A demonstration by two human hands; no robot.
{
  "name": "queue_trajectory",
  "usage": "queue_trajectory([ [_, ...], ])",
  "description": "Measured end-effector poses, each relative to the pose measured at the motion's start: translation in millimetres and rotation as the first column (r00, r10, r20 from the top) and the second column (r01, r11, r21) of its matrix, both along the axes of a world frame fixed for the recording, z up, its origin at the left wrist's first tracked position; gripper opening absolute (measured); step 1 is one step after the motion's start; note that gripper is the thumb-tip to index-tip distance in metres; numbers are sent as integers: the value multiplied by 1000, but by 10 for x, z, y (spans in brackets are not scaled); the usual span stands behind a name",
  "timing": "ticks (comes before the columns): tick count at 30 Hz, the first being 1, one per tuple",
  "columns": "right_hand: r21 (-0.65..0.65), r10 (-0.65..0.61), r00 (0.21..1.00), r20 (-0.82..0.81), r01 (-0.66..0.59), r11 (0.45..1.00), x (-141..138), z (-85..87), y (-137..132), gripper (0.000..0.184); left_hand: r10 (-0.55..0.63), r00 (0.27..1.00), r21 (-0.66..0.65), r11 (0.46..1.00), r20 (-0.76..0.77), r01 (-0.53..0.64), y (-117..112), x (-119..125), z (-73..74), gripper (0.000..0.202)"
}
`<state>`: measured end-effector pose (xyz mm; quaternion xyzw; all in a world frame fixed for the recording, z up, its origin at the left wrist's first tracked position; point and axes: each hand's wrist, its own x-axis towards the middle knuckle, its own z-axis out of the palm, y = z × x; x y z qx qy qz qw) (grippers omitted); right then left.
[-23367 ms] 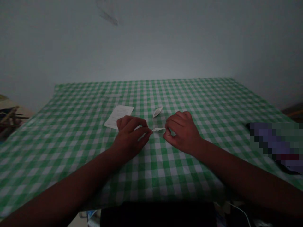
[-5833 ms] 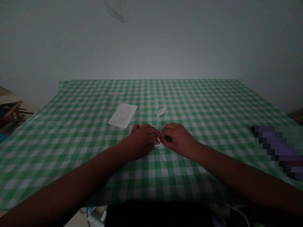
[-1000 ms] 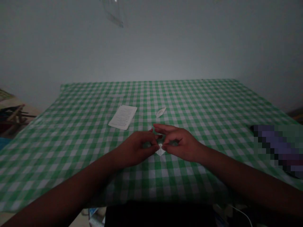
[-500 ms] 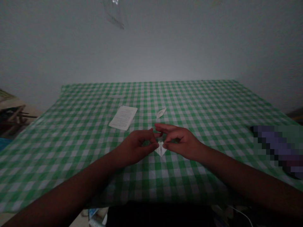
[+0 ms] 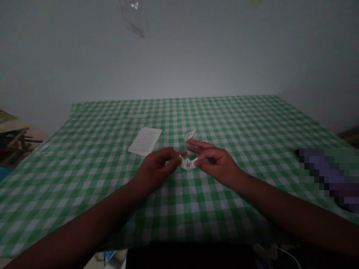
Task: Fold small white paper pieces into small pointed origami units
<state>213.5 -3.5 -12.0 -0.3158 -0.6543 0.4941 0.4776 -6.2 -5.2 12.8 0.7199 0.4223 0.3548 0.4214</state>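
Pinched at both ends: small white folded paper piece (image 5: 187,164) just got spread out

So the left hand (image 5: 156,165) has one end between thumb and finger, and the right hand (image 5: 218,163) has the other end the same way, its spare fingers stretched out. Half a second ago the piece was a compact kite shape with its point toward the person and the fingertips close in; now the hands are further apart and it's a wide, shallow zigzag between them. Judging by that, the folds are being pulled open, and the creases seem to be holding. Can't tell if it touches the green-and-white checked tablecloth (image 5: 196,213) below.

Just past the right fingertips lies a white leaf-shaped folded paper (image 5: 190,135), same place as before. White printed paper sheets (image 5: 145,141) sit beyond the left hand, unchanged too.
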Motion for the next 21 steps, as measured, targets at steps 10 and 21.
queue_trajectory([
  [10,174,-75,993,95,57,983,37,-24,35,21,118,992,199,974,-54,-105,-6,-29,-8,12],
  [21,477,-144,945,293,-14,879,28,72,-28,14,11,967,317,946,-256,73,-42,-20,8,10],
])
